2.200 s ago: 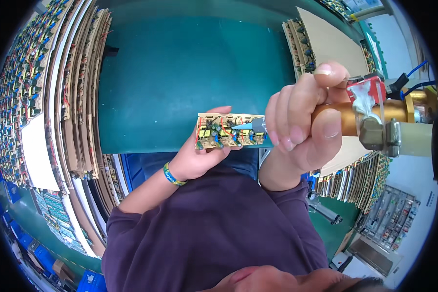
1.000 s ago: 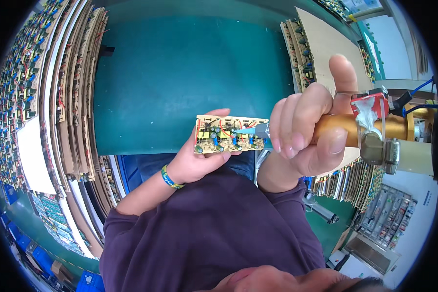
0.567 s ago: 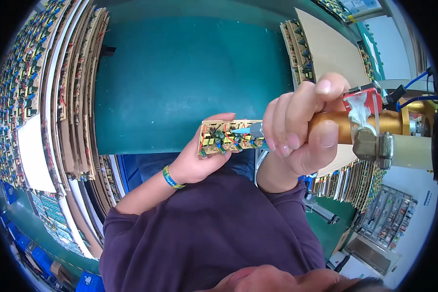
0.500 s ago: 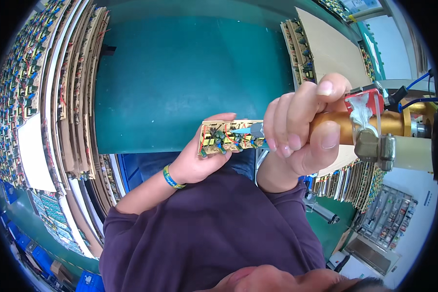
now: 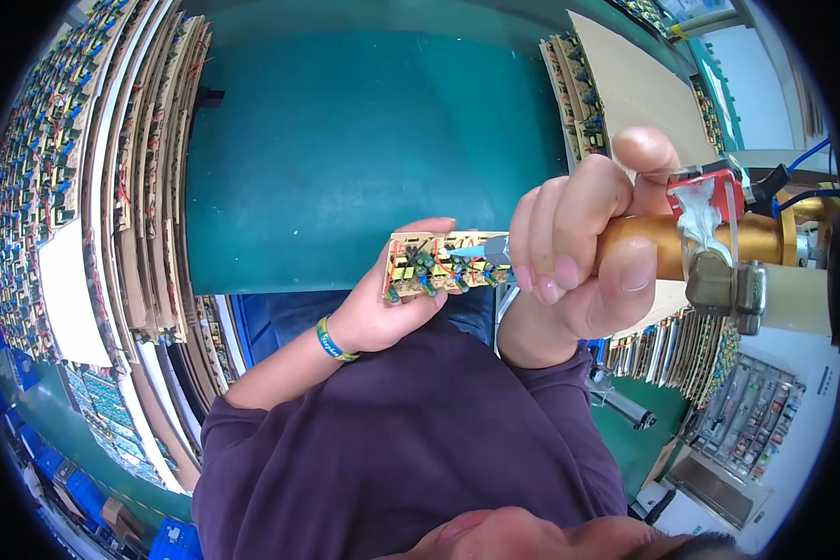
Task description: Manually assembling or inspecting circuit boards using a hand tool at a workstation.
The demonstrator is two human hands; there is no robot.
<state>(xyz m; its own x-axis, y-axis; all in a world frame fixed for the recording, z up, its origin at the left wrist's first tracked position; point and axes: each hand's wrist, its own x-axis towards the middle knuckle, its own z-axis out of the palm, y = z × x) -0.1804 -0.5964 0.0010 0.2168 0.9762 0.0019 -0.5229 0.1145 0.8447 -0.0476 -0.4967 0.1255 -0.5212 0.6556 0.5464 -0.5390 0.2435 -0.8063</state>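
Observation:
My left hand [image 5: 383, 303] is closed round the left end of a small circuit board panel [image 5: 403, 273], which carries green, yellow and blue parts and red wires. In my right hand [image 5: 579, 247] is a gold glue dispensing gun [image 5: 658, 245], gripped round its barrel. The gun's light-blue tapered nozzle [image 5: 469, 251] points left, its tip over the board's upper middle, where a small white spot shows. My right index finger is raised beside the red switch block [image 5: 707, 193], which is smeared with white paste. The board's right end is partly hidden by the nozzle and fingers.
A green work table [image 5: 364, 159] lies beyond my hands. Cardboard sheets bearing many circuit boards [image 5: 145, 187] are stacked at the left, and more boards [image 5: 583, 112] stand under a cardboard sheet [image 5: 649, 84] at the right. Blue wires [image 5: 803, 159] run behind the gun.
My right index finger has lifted slightly away from the switch block. A white spot now shows by the nozzle tip. The left hand keeps its hold on the board.

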